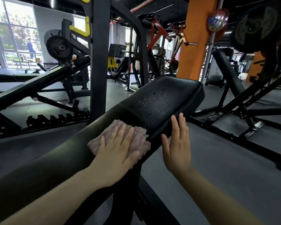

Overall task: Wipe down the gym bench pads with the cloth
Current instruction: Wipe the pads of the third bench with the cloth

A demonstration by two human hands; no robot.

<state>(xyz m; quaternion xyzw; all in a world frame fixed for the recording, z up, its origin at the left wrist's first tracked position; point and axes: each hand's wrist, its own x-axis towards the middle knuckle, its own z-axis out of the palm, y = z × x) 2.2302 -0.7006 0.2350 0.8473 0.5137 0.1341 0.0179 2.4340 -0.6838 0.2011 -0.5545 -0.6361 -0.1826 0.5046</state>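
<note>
A long black bench pad (58,161) runs away from the viewer to a wider seat pad (165,96) beaded with droplets — likely spray waiting to be wiped. A pink cloth (136,138) lies on the long pad just short of the seat. The left hand (115,158) presses it flat, fingers straight. The right hand (177,146), fingers straight and empty, steadies the seat's edge. No containers appear.
</note>
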